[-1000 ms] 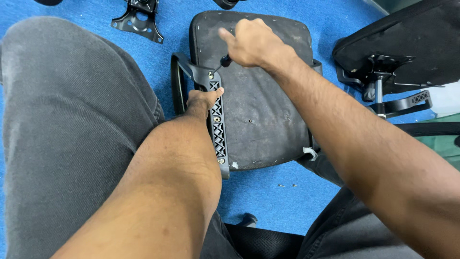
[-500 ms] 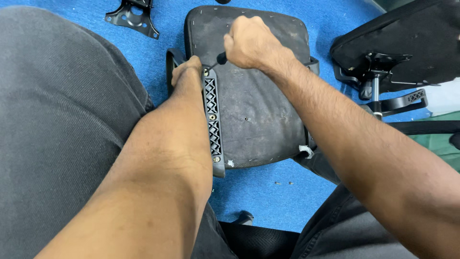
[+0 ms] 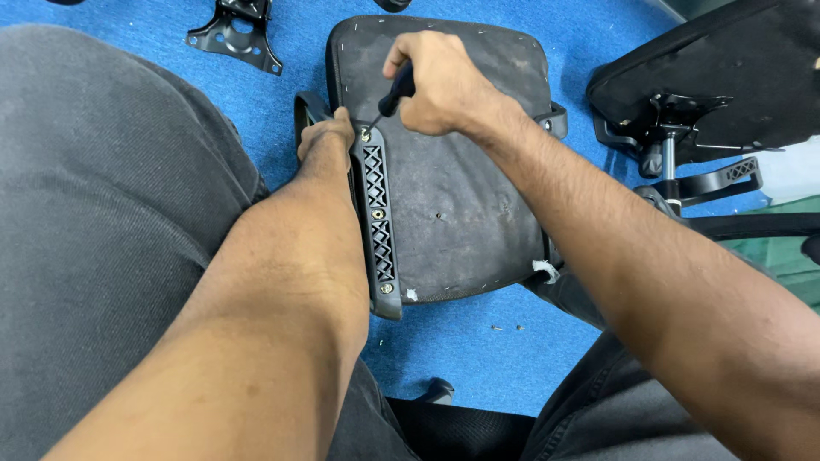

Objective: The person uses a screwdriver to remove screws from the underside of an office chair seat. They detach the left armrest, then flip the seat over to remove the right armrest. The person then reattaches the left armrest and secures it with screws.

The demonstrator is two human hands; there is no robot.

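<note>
1. We saw an upturned chair seat [image 3: 461, 196] lying on the blue carpet [image 3: 461, 350], its grey fabric underside facing up, between the person's two legs in grey trousers.
2. A black armrest bracket [image 3: 377, 224] with a lattice pattern ran along the seat's left edge, with screws set in it at the top, middle and bottom.
3. The right hand [image 3: 436, 81] was clenched around the black handle of a screwdriver [image 3: 393, 92]; the shaft slanted down and left, and its tip sat at the top screw [image 3: 366, 134] of the bracket.
4. The left hand [image 3: 325, 137] lay at the top end of the bracket, just beside the screwdriver tip, its fingers curled over the outer edge of the armrest; we could not tell how firmly they gripped.
5. A black metal plate [image 3: 235, 32] lay on the carpet beyond the seat, to the upper left.
6. To the right stood a second chair part [image 3: 709, 81], black, with a mechanism and an armrest showing.
7. Two small loose screws [image 3: 506, 327] lay on the carpet just below the seat's near edge.
</note>
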